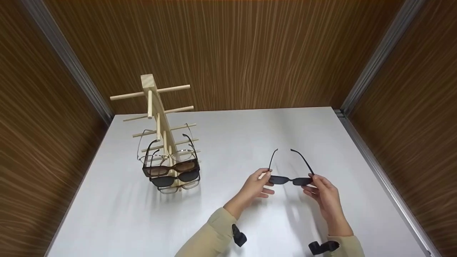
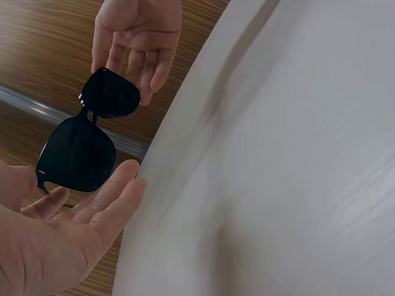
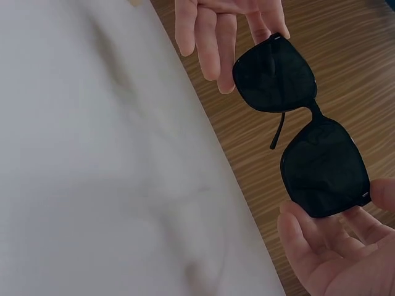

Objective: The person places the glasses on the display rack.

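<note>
A pair of black sunglasses (image 1: pixel 280 179) with dark lenses is held up above the white table, both temples unfolded and pointing away from me. My left hand (image 1: pixel 255 185) pinches the frame's left end near the hinge. At the other end, my right hand (image 1: pixel 325 194) pinches the right hinge between thumb and fingers. In the left wrist view the sunglasses (image 2: pixel 80 151) hang between both hands, lenses toward the camera. The right wrist view shows the same sunglasses (image 3: pixel 324 166), with the remaining fingers of each hand spread loosely below the frame.
Left of my hands stands a wooden eyewear rack (image 1: pixel 160 110) with pegs. On its lower pegs sit several glasses, among them brown-lensed sunglasses (image 1: pixel 185 166) and dark sunglasses (image 1: pixel 189 176). Wood-grain panels (image 1: pixel 250 53) enclose the white table (image 1: pixel 242 135) at the back and sides.
</note>
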Tool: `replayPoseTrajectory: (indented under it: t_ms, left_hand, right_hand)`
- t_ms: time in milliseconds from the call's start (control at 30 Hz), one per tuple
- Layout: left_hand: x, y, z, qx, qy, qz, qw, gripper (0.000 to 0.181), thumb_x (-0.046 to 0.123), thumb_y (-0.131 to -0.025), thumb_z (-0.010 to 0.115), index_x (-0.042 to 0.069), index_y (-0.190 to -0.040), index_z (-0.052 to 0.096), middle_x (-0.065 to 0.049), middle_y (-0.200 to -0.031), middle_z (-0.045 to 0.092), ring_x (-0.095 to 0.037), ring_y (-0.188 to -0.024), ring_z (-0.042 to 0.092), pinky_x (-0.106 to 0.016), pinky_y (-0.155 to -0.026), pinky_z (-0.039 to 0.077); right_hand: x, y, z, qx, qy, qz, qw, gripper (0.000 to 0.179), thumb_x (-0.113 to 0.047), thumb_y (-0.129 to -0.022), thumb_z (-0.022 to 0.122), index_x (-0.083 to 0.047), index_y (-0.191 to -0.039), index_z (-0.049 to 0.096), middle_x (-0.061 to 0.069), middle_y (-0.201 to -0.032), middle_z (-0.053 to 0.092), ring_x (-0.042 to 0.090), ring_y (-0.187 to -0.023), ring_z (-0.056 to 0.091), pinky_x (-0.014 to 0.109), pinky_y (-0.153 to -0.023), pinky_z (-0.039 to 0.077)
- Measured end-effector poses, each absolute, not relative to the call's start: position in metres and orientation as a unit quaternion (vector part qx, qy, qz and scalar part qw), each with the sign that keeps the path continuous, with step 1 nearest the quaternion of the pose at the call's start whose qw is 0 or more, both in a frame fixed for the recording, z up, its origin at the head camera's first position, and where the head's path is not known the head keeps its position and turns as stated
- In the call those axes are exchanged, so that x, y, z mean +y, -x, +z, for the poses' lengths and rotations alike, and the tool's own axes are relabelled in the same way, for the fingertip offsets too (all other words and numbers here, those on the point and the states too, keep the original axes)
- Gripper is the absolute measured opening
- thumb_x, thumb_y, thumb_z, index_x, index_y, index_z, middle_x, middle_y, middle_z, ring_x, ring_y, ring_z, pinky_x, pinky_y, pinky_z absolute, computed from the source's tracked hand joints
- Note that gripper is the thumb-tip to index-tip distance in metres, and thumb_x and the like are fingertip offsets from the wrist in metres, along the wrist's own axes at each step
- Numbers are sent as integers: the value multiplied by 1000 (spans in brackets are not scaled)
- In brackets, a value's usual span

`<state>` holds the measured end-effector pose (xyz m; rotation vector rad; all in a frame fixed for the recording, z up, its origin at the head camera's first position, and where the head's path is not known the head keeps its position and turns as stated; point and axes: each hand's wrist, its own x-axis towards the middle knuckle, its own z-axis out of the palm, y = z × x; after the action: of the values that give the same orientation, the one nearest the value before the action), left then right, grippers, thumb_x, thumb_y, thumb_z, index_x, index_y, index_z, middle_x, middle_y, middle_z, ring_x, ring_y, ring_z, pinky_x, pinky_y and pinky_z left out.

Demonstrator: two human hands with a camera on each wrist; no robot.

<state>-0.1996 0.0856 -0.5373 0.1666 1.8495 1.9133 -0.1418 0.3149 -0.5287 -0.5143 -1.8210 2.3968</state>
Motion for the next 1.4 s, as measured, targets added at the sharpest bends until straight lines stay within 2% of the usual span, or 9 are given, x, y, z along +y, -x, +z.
replayPoseTrajectory:
  t_ms: [100, 367, 533, 700, 933, 1200, 1400]
  left_hand:
    - [80, 198, -535, 668, -66, 704, 233, 38, 36, -98, 45, 17, -130, 50, -18, -99, 65, -29, -78, 68, -37, -64, 55]
    - [60, 192, -523, 679, -74, 704, 198, 38, 36, -98, 46, 19, -132, 49, -6, -92, 66, -26, -78, 68, -36, -67, 55]
    - [46, 187, -512, 680, -83, 705, 184, 38, 36, -98, 46, 20, -132, 48, -6, -94, 66, -24, -79, 68, -35, -68, 55]
    - [32, 184, -501, 685, -90, 704, 164, 40, 38, -97, 46, 20, -133, 47, -10, -99, 66, -24, -83, 67, -36, -70, 54]
    - [15, 180, -490, 677, -100, 715, 141, 40, 36, -97, 47, 19, -133, 49, -14, -110, 62, -27, -94, 64, -38, -76, 53]
    - [-7, 173, -471, 672, -101, 721, 135, 42, 37, -97, 47, 19, -134, 47, -11, -110, 63, -27, -93, 64, -39, -77, 53]
    - [-20, 168, -460, 680, -105, 717, 111, 41, 38, -97, 48, 19, -133, 48, -10, -101, 65, -29, -89, 65, -37, -72, 54]
  right_hand:
    - [309, 145, -527, -600, 163, 782, 47, 24, -25, -94, 56, -7, -108, 63, 8, -95, 67, 24, -84, 67, 36, -81, 51]
    - [293, 151, -520, -604, 133, 785, 44, 15, -25, -93, 58, -15, -98, 68, 11, -98, 66, 24, -84, 67, 37, -82, 51]
    - [283, 152, -510, -608, 114, 784, 47, 17, -25, -92, 59, -12, -101, 67, 14, -99, 65, 26, -84, 67, 38, -82, 51]
    - [272, 155, -500, -620, 88, 779, 47, 27, -25, -92, 60, -4, -109, 63, 12, -99, 65, 26, -85, 67, 38, -82, 51]
    - [257, 154, -489, -622, 51, 779, 60, 30, -24, -92, 59, -1, -112, 60, 21, -105, 62, 30, -89, 66, 39, -82, 51]
    - [240, 154, -477, -609, 18, 791, 57, 32, -22, -93, 58, 3, -114, 58, 22, -105, 62, 32, -88, 65, 41, -82, 51]
    - [228, 154, -468, -601, -1, 798, 50, 32, -18, -94, 57, 5, -116, 56, 23, -104, 63, 33, -87, 65, 42, -82, 51]
